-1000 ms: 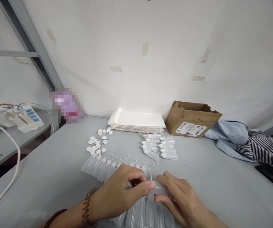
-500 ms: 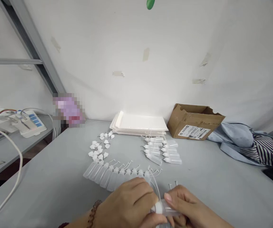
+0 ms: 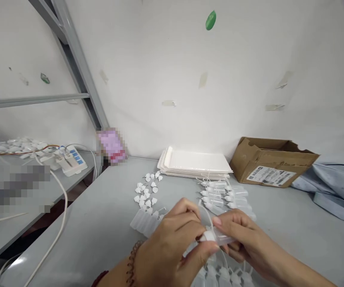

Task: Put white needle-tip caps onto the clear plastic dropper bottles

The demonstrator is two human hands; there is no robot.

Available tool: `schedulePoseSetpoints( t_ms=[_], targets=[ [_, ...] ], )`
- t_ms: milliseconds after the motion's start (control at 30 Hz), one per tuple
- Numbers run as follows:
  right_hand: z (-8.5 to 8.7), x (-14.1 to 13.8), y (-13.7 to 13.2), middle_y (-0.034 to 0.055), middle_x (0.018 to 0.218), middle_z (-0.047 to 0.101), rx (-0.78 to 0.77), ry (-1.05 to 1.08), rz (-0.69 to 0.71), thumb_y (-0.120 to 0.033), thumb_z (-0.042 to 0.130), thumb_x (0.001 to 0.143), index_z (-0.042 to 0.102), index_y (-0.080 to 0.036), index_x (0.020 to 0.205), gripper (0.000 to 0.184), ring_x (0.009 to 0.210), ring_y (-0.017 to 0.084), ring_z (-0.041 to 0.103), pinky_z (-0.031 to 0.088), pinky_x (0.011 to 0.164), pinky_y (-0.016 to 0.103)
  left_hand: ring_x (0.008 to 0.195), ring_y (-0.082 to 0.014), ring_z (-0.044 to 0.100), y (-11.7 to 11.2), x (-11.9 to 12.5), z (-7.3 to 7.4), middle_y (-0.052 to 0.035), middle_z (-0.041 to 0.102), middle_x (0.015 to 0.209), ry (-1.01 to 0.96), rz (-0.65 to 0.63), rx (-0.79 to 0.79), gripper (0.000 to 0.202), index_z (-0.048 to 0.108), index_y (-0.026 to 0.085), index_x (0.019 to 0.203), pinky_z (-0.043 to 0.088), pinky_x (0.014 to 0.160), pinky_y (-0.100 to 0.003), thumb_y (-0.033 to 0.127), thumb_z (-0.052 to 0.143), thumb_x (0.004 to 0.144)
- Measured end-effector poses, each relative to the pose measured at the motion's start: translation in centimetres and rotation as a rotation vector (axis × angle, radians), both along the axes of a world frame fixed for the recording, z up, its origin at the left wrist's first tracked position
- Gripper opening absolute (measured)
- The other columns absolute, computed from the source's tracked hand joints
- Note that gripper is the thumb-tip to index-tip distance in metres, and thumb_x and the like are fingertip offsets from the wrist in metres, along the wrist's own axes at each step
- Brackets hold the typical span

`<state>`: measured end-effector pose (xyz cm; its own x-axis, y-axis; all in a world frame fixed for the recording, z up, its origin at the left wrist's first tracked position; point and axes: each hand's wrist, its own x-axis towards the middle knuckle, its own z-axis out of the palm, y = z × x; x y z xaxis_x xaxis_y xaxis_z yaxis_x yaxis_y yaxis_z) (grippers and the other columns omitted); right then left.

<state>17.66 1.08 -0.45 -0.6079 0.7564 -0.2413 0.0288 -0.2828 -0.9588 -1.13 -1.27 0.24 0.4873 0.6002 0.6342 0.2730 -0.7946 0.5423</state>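
Note:
Both hands are raised a little above the grey table (image 3: 100,223), working on one small clear plastic bottle (image 3: 221,238). My right hand (image 3: 244,241) is closed round the bottle's body. My left hand (image 3: 174,247) pinches the white needle-tip cap (image 3: 209,236) at the bottle's neck. A row of similar clear bottles (image 3: 145,221) lies on the table just behind my left hand, partly hidden by it. More capped bottles (image 3: 226,275) lie below the hands at the frame's lower edge.
Loose white caps (image 3: 146,191) lie scattered left of centre. A second group of capped bottles (image 3: 224,195) lies behind my right hand. White trays (image 3: 194,163) are stacked by the wall, a cardboard box (image 3: 272,161) to their right, blue cloth (image 3: 333,187) further right. A white cable (image 3: 52,239) runs at left.
The camera has turned left, so everything has shifted right in the picture. Both hands have lifted the bottle off the table; my left fingers now sit on its cap.

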Motion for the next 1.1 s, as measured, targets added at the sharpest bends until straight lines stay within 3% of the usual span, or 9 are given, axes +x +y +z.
schedulePoseSetpoints(
  t_ms=[133,267,333,400,533,633,800,967,1100],
  targets=[
    [-0.5,-0.9,-0.1,-0.0105,0.038,0.020,-0.090,0.017,-0.029,-0.054,0.058,0.079,0.040,-0.017,0.045,0.054,0.035,0.003,0.011,0.006,0.039,0.023,0.073,-0.0185,0.045,0.5,-0.3,0.0,-0.0041,0.050,0.061,0.091,0.028,0.062,0.015,0.054,0.012,0.069,0.044,0.070,-0.033,0.013,0.055,0.084],
    [-1.1,0.5,0.4,-0.0085,0.043,0.023,0.164,-0.142,-0.235,-0.057,0.049,0.083,0.033,-0.019,0.048,0.054,0.040,0.005,0.015,0.012,0.041,0.023,0.073,-0.0174,0.051,2.3,-1.5,-0.3,-0.0006,0.059,0.061,0.147,0.139,-0.121,0.017,0.062,0.017,0.068,0.045,0.069,-0.029,0.028,0.065,0.081],
    [-1.5,2.3,1.2,-0.0062,0.051,0.028,0.433,-0.295,-0.402,-0.057,0.047,0.084,0.035,-0.019,0.052,0.051,0.046,0.007,0.022,0.018,0.044,0.023,0.076,-0.0167,0.055,4.1,-3.0,-0.7,0.0005,0.063,0.068,0.235,0.426,-0.182,0.019,0.063,0.020,0.069,0.048,0.072,-0.027,0.033,0.062,0.083],
    [-2.0,4.7,2.3,-0.0043,0.054,0.034,0.697,-0.478,-0.542,-0.055,0.050,0.082,0.042,-0.019,0.055,0.047,0.050,0.010,0.030,0.024,0.048,0.024,0.088,-0.0210,0.056,6.2,-5.1,-1.3,-0.0030,0.066,0.080,0.251,0.627,-0.189,0.017,0.065,0.019,0.082,0.047,0.079,-0.033,0.031,0.053,0.087],
    [-2.7,9.0,3.9,-0.0042,0.048,0.034,0.810,-0.630,-0.791,-0.055,0.043,0.086,0.038,-0.020,0.053,0.048,0.047,0.011,0.032,0.027,0.047,0.025,0.098,-0.0279,0.055,9.9,-9.0,-3.3,-0.0069,0.066,0.090,0.338,0.860,-0.256,0.018,0.063,0.015,0.099,0.047,0.086,-0.043,0.025,0.057,0.085],
    [-2.8,10.4,4.3,-0.0033,0.050,0.039,0.835,-0.666,-0.847,-0.053,0.040,0.089,0.040,-0.021,0.055,0.046,0.048,0.012,0.037,0.031,0.048,0.025,0.098,-0.0228,0.059,11.3,-10.3,-4.7,-0.0091,0.058,0.115,0.448,0.879,-0.313,0.029,0.055,0.015,0.115,0.051,0.082,-0.043,0.029,0.055,0.089],
    [-3.7,10.3,4.9,0.0018,0.064,0.056,0.895,-0.706,-0.820,-0.053,0.039,0.088,0.058,-0.019,0.077,0.041,0.059,0.018,0.053,0.042,0.056,0.028,0.098,-0.0216,0.060,12.1,-9.9,-5.5,-0.0092,0.057,0.118,0.584,0.871,-0.330,0.031,0.054,0.015,0.117,0.051,0.082,-0.042,0.029,0.054,0.090],
    [-4.8,10.2,5.9,0.0094,0.093,0.066,0.944,-0.716,-0.752,-0.050,0.034,0.091,0.061,-0.017,0.102,0.044,0.085,0.023,0.061,0.047,0.077,0.036,0.106,-0.0370,0.049,12.4,-9.3,-5.5,-0.0126,0.065,0.099,0.622,0.842,-0.287,0.024,0.070,0.021,0.091,0.042,0.084,-0.054,0.036,0.052,0.085],
    [-5.5,10.0,6.5,0.0117,0.108,0.065,0.950,-0.732,-0.683,-0.046,0.037,0.092,0.060,-0.016,0.109,0.041,0.100,0.025,0.058,0.044,0.086,0.038,0.104,-0.0400,0.049,12.4,-9.3,-5.4,-0.0140,0.067,0.098,0.607,0.820,-0.286,0.029,0.072,0.025,0.085,0.041,0.081,-0.051,0.042,0.049,0.081]
  ],
)
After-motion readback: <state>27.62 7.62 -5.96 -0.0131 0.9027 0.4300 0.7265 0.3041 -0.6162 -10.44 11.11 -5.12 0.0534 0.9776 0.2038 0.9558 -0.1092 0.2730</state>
